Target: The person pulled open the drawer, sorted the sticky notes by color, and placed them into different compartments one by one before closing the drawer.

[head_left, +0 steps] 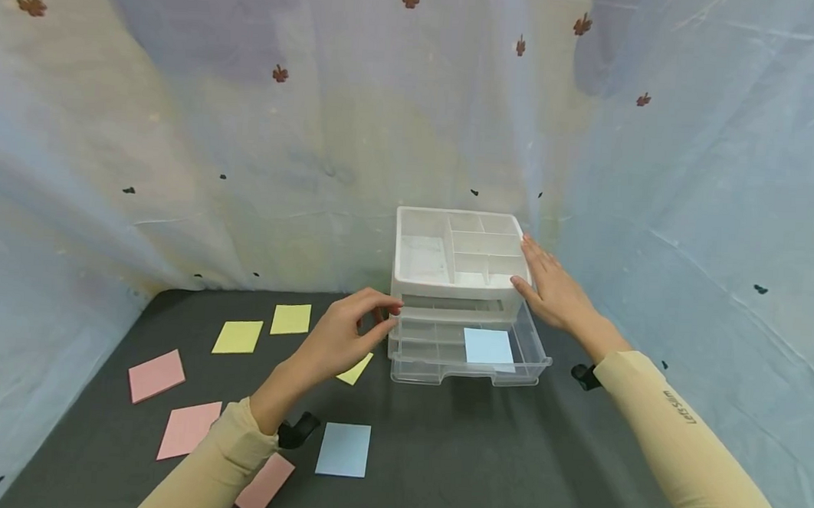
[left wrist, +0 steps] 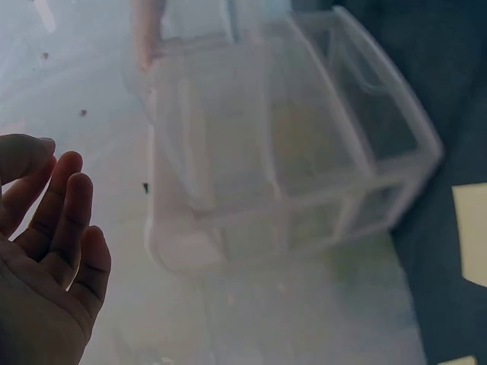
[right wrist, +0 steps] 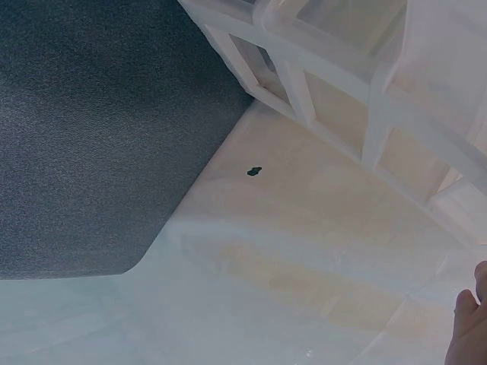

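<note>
A white plastic drawer organizer [head_left: 424, 289] with a divided top tray stands toward the back of the table. Its clear lower drawer [head_left: 428, 369] is pulled out, and a light blue sticky note pad [head_left: 488, 346] lies inside on the right. My right hand [head_left: 550, 292] rests on the organizer's top right edge, fingers extended; only fingertips [right wrist: 466, 319] show in the right wrist view. At the organizer's left front hovers my left hand [head_left: 341, 331], fingers loosely bent, thumb near the index finger, holding nothing. The left wrist view shows this hand [left wrist: 53, 251] apart from the organizer.
On the dark table [head_left: 451, 463], another blue pad [head_left: 343, 450] lies in front. Yellow pads [head_left: 237, 337] sit to the left, one partly behind the left hand. Pink pads [head_left: 156, 376] lie farther left, partly under the left sleeve. A patterned curtain [head_left: 344, 128] surrounds the table.
</note>
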`<state>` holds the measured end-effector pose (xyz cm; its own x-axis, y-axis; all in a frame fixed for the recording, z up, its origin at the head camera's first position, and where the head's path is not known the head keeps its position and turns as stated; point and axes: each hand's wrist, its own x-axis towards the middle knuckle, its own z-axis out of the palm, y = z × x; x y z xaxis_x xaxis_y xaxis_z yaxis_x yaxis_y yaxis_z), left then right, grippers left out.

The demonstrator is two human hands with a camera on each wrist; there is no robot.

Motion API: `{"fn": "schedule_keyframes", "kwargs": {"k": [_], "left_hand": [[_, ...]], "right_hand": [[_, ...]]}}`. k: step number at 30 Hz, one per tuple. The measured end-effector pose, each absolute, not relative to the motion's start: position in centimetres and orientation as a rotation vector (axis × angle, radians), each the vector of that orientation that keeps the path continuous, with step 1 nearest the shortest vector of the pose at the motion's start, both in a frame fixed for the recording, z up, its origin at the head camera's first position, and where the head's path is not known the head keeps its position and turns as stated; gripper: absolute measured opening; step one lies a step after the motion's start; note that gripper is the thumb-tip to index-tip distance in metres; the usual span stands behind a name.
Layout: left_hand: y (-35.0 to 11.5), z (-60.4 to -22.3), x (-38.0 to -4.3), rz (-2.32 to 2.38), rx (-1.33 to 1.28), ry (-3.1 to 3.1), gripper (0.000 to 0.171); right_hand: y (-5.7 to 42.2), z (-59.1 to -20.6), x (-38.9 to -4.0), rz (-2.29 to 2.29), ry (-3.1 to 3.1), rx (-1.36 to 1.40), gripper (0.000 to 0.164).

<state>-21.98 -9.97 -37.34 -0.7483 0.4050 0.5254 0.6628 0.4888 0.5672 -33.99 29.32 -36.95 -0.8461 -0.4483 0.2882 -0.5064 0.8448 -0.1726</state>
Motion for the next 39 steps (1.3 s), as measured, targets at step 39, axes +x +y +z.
{"fn": "schedule_keyframes", "kwargs": {"k": [39], "left_hand": [[-15.8,-49.3,-21.3,-0.606,-1.089,-2.92,0.023]], "right_hand": [[29.3,-37.0,-34.2,0.334,-2.785,0.728,0.076]]}}
